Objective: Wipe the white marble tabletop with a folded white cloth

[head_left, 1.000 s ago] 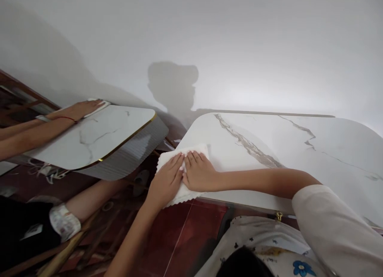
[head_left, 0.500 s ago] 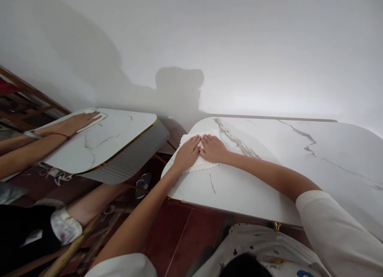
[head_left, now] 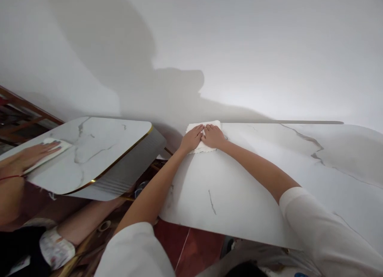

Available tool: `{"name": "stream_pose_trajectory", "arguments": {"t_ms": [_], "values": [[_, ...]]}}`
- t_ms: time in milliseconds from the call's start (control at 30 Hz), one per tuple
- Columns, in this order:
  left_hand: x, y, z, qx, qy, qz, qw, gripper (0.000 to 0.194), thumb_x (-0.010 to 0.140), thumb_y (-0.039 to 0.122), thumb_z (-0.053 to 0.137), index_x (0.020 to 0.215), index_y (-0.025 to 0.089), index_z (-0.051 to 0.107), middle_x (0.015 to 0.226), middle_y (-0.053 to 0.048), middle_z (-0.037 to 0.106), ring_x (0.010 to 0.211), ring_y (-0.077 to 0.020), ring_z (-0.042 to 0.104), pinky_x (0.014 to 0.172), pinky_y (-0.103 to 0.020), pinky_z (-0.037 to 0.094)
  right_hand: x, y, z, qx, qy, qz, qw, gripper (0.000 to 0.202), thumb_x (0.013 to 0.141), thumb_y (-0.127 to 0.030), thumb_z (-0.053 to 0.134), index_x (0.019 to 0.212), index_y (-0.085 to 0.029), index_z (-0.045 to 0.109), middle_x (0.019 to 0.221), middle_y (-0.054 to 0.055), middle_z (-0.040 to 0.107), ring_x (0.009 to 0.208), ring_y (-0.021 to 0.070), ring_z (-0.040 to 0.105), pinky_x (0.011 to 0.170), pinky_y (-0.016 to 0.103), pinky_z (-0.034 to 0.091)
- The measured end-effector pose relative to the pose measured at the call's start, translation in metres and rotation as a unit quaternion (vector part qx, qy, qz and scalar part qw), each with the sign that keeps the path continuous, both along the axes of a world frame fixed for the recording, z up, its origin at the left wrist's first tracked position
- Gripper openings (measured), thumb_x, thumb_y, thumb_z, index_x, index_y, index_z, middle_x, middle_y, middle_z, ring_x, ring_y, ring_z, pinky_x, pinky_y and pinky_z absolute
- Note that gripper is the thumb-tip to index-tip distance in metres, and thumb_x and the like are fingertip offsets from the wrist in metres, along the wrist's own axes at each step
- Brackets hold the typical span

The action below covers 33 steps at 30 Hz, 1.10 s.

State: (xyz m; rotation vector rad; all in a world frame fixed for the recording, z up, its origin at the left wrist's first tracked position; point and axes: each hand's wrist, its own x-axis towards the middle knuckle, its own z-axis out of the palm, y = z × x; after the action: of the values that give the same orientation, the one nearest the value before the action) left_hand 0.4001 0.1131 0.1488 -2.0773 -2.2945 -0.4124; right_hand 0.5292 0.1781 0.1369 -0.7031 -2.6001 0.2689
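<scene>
A white cloth with a scalloped edge [head_left: 206, 147] lies flat at the far left corner of a white marble-patterned tabletop [head_left: 239, 197], close to the wall. On the cloth's left part rests my left hand [head_left: 192, 139], palm down with the fingers pointing away. Beside it my right hand [head_left: 213, 136] presses on the same cloth, its fingertips almost touching those of my left hand. Both hands lie flat on top of the fabric, and neither is wrapped round anything.
To the left stands a second marble-patterned table [head_left: 104, 143] with a gold edge. Another person's hand [head_left: 38, 154] lies on a white cloth [head_left: 64, 145] there. A wooden frame [head_left: 26, 103] leans behind it. The wall [head_left: 269, 61] borders both tables.
My hands and the cloth have slid away from me, towards the wall edge of the tabletop. The other person's hand and cloth have moved left and nearer on their table.
</scene>
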Motion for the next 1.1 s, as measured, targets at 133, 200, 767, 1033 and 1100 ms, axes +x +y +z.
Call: {"name": "stream_pose_trajectory", "arguments": {"t_ms": [133, 200, 767, 1033, 1100], "values": [[-0.005, 0.032, -0.005, 0.009, -0.020, -0.007, 1.000, 0.052, 0.087, 0.026, 0.024, 0.133, 0.015, 0.046, 0.142, -0.003, 0.044, 0.134, -0.0166, 0.034, 0.113, -0.033, 0.024, -0.001, 0.027, 0.000, -0.011, -0.013, -0.015, 1.000, 0.049, 0.092, -0.029, 0.035, 0.130, 0.001, 0.045, 0.137, 0.019, 0.046, 0.127, 0.0259, 0.037, 0.104, 0.036, 0.025], [-0.004, 0.048, -0.006, 0.011, -0.024, -0.012, 1.000, 0.053, 0.087, 0.026, 0.024, 0.133, 0.014, 0.045, 0.142, -0.004, 0.044, 0.133, -0.0162, 0.035, 0.113, -0.032, 0.024, 0.004, 0.037, 0.000, -0.010, -0.011, -0.029, 0.999, 0.048, 0.093, -0.029, 0.035, 0.130, 0.001, 0.045, 0.135, 0.019, 0.047, 0.126, 0.0257, 0.038, 0.104, 0.036, 0.026], [0.043, -0.010, -0.009, -0.019, 0.003, -0.143, 0.990, 0.055, 0.091, 0.035, 0.020, 0.139, 0.015, 0.036, 0.147, -0.005, 0.035, 0.137, -0.0177, 0.028, 0.115, -0.037, 0.020, 0.075, -0.047, 0.000, -0.003, -0.024, -0.100, 0.995, 0.058, 0.091, -0.029, 0.032, 0.134, 0.009, 0.036, 0.139, 0.029, 0.038, 0.130, 0.0357, 0.034, 0.104, 0.052, 0.023], [0.065, -0.124, -0.001, 0.007, 0.012, -0.106, 0.994, 0.057, 0.093, 0.040, 0.017, 0.140, 0.014, 0.036, 0.147, -0.008, 0.036, 0.136, -0.0193, 0.031, 0.115, -0.040, 0.023, 0.092, -0.139, 0.012, -0.020, -0.026, -0.032, 0.999, 0.061, 0.091, -0.031, 0.035, 0.134, 0.012, 0.036, 0.140, 0.029, 0.036, 0.131, 0.0361, 0.032, 0.106, 0.047, 0.024], [0.071, -0.148, 0.000, 0.007, 0.019, -0.089, 0.996, 0.057, 0.093, 0.040, 0.016, 0.139, 0.014, 0.037, 0.147, -0.008, 0.036, 0.136, -0.0200, 0.031, 0.114, -0.040, 0.023, 0.098, -0.157, 0.015, -0.020, -0.031, -0.014, 0.999, 0.061, 0.091, -0.032, 0.036, 0.134, 0.011, 0.035, 0.141, 0.028, 0.036, 0.132, 0.0355, 0.031, 0.107, 0.047, 0.023]]}}
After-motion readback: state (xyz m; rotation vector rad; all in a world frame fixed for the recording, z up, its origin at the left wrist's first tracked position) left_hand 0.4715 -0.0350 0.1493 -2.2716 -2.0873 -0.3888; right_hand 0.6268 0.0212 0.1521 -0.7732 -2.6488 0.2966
